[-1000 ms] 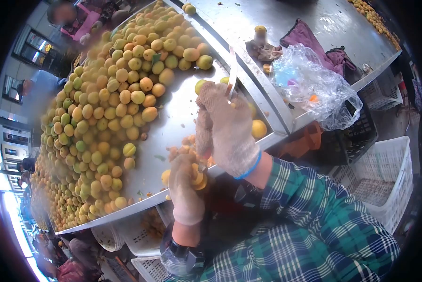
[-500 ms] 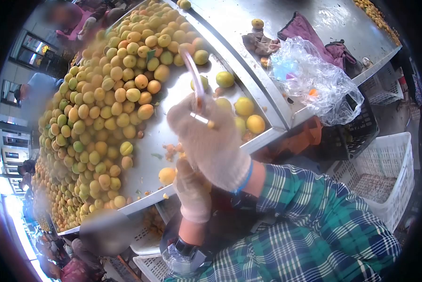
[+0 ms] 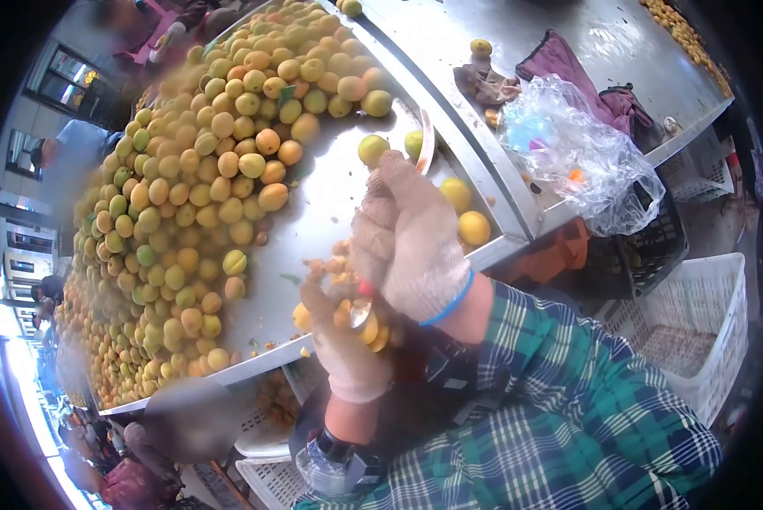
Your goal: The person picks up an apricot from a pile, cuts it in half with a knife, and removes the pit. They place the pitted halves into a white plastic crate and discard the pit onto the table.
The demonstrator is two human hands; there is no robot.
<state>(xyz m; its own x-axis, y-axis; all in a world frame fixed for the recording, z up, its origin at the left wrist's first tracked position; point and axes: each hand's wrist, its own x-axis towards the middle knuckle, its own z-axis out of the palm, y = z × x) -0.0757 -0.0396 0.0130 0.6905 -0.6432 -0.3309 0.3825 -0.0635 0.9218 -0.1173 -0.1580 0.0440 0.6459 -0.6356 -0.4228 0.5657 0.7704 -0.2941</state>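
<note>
My left hand (image 3: 340, 347), in a knitted glove, grips a yellow apricot (image 3: 370, 330) at the near edge of the steel table (image 3: 313, 208). My right hand (image 3: 411, 238), also gloved, holds a pitting tool whose pale handle (image 3: 425, 140) sticks up past the knuckles; its metal tip (image 3: 360, 313) sits in the fruit. A big heap of yellow, green and orange apricots (image 3: 194, 187) covers the table's left half. A few loose apricots (image 3: 465, 212) lie by the table's right rim, close to my right hand.
A crumpled clear plastic bag (image 3: 577, 157) and dark cloths (image 3: 568, 64) lie on a second steel table to the right. White plastic crates (image 3: 696, 323) stand below right, more crates (image 3: 262, 433) under the near edge. Other people stand along the far left side.
My right hand came back down from over the loose apricots to my left hand, and the tool tip is now in the fruit. The left hand has stayed at the table edge.
</note>
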